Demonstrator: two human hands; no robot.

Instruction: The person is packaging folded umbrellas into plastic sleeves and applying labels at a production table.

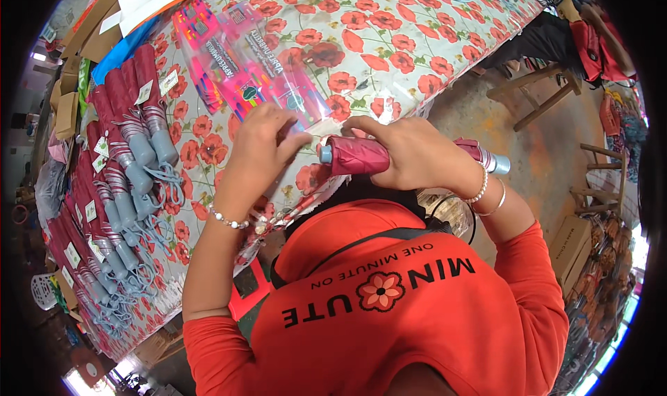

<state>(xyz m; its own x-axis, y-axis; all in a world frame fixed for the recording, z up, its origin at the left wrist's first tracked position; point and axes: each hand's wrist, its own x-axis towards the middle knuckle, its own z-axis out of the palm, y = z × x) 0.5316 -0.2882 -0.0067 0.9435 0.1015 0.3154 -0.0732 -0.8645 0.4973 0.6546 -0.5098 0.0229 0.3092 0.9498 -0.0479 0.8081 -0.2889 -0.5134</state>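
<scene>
Nearest the lens, an orange-red shirt (389,306) with a flower print is filling the lower middle of the view, and both bare forearms are rising from it toward the worktop (389,42), which is wearing a cloth printed with red poppies. The right hand (410,153) is wrapping around a folded dark-red umbrella (358,155), its grip pressed closed around the rolled fabric; the umbrella is lying crosswise at the near edge of the worktop, with its small blue-grey tip pointing left and its grey handle end (497,163) sticking out past the right wrist, where pearl and metal bracelets (483,191) are sitting. The left hand (260,146) is resting just beside the umbrella's tip, fingers bent and pinching the near end of a clear plastic sleeve (278,76) with pink printing, which is lying flat on the cloth and stretching away from the person. A beaded bracelet (228,220) is circling the left wrist. Along the left side of the worktop, rows of folded dark-red umbrellas (118,180) with grey handles, wrist cords and white tags are lying side by side. Beyond the worktop's right edge, a wooden stool (538,94) is standing on the concrete floor, and cardboard boxes (573,246) are sitting lower right.
</scene>
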